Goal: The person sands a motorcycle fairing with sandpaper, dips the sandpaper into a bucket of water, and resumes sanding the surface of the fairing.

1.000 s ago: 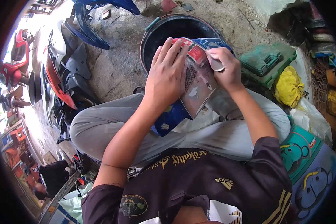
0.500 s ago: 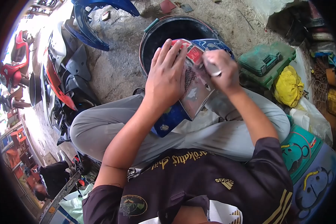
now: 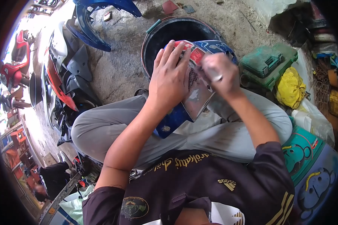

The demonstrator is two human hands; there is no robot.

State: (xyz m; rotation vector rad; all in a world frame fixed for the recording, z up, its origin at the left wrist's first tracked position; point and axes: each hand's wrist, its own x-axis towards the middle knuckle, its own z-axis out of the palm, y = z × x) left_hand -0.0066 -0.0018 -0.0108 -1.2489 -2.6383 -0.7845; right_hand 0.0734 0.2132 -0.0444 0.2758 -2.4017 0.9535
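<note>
A blue and red plastic motorcycle body panel (image 3: 197, 101) lies across my lap, its far end over a black bucket (image 3: 148, 56). Its surface shows decals, a mesh-patterned patch and scuffed grey areas. My left hand (image 3: 169, 78) lies flat on the panel's left side, fingers stretched out. On the right side of the panel, my right hand (image 3: 223, 75) is closed around a small tool whose pale, rounded end shows by the palm. Motion blur and the fingers hide the rest of it, so its kind cannot be made out.
A green tool case (image 3: 268, 62) and a yellow plastic bundle (image 3: 290, 87) are at my right. Blue fairing parts (image 3: 90, 30) lie at the far left, with more body panels (image 3: 77, 63) piled below them. A person in dark clothes (image 3: 54, 178) is at the lower left.
My right hand has shifted slightly against the panel and is more blurred. My left hand stays flat in place, and the view has shifted a little.
</note>
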